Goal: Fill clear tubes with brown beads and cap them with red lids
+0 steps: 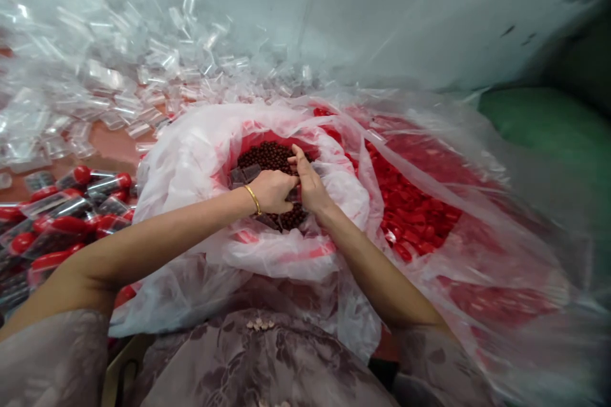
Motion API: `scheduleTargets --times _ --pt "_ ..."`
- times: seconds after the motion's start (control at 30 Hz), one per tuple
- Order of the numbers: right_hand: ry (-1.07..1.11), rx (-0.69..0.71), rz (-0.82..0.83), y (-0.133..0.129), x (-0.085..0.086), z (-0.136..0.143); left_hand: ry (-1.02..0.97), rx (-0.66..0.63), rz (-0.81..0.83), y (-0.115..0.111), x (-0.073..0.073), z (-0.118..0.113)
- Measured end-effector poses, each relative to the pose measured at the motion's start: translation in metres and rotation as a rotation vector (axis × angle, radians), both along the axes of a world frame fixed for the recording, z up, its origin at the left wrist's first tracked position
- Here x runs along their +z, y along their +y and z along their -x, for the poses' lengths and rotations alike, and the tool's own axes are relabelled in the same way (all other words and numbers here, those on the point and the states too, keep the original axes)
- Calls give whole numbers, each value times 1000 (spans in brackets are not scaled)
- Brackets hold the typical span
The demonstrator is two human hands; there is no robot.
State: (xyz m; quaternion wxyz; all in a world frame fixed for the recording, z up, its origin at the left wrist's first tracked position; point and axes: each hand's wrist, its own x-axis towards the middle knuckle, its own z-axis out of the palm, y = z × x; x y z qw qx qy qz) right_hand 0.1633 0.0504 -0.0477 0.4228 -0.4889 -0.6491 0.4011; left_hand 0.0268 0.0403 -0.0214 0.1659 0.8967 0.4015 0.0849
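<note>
The beads [267, 156], small, dark brown and round, filled the mouth of a white bag [191, 159] whose rim was rolled back, red showing through the plastic just around the opening. This bag sat straight in front of the person, just above the lap.

Both hands were down in the beads. The left hand [273, 191], with a gold bangle [253, 200] on its wrist, was curled closed over the pile, knuckles up; what it gripped could not be made out. The right hand [308, 183] pressed against it, fingers together and pointing away from the body, thumb touching the left hand's knuckles. A clear tube [244, 174] lay on the beads just beside the left hand.

To the right, touching the white bag, a larger clear bag [477, 159] held a mass of red caps [415, 203]. To the left, on a reddish surface, lay filled tubes [71, 203] with red caps, dark inside. Beyond them a heap of empty clear tubes [95, 76] spread toward a pale wall [429, 13]. A green sack [548, 127] showed at the far right. The person's patterned mauve garment [267, 356] filled the bottom.
</note>
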Motion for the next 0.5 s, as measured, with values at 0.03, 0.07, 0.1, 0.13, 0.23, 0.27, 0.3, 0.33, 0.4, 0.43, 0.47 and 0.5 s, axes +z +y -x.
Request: scheduleTargets --times 0.03,0.07,0.1,0.13,0.23,0.27,0.3,0.33,0.4,0.43,0.47,0.5 --pt "65 -34 -7 1 3 0 -22 21 -15 0 2 -3" --pt "150 -54 -8 3 8 1 -65 32 -25 1 5 -6" --pt "237 -69 -20 3 14 1 -128 30 -25 1 8 -8" --pt "313 -90 -53 3 21 0 -207 15 -8 1 11 -10" --pt "383 -271 -219 -5 41 -20 -502 -34 135 -2 17 -5" --pt "344 -363 -265 -10 45 -34 -596 -37 195 -4 18 0" --pt "266 -468 -299 -16 46 -51 -669 -33 251 -7 17 7" --pt "140 -569 -323 -21 46 -71 -716 -24 300 -10 17 16" --pt "-259 -719 -288 -31 39 -115 -770 9 370 -18 14 38" --pt "-534 -757 -170 -34 33 -136 -791 37 388 -23 13 51" --pt "-796 -756 32 -36 27 -155 -809 77 391 -29 12 64" --pt "-1001 -751 237 -38 20 -170 -822 128 380 -35 12 77"
